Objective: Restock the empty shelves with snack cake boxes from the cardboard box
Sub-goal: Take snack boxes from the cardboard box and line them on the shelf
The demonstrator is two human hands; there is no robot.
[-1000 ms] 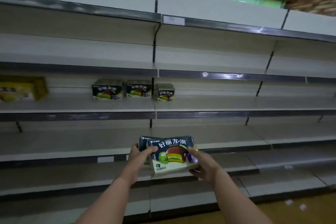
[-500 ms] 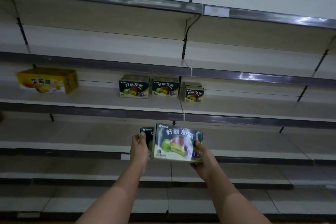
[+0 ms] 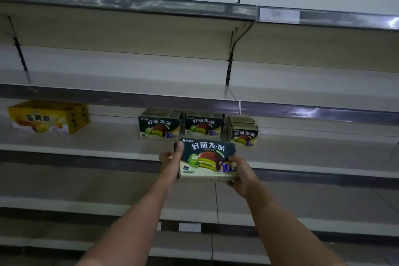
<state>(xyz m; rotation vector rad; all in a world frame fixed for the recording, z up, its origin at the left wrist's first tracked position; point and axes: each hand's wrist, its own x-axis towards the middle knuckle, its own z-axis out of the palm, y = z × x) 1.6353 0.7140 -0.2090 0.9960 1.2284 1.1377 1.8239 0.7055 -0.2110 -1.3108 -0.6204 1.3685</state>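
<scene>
both hands carry one box (image 3: pixel 207 158) up toward the shelf (image 3: pixel 108 147): the placing step, by my judgement. the left hand (image 3: pixel 170 163) grips its left end, fingers (image 3: pixel 179 147) curled over the top corner; the right hand (image 3: pixel 239 174) pinches the lower right corner, fingers mostly hidden beneath. the box sits between the two hands, face toward the camera, in front of the shelf edge. beyond the fingers stand three like boxes (image 3: pixel 159 125); far left lies a yellow box (image 3: pixel 48 116). next the box needs a push forward and a level set-down in a free spot beside that row.
</scene>
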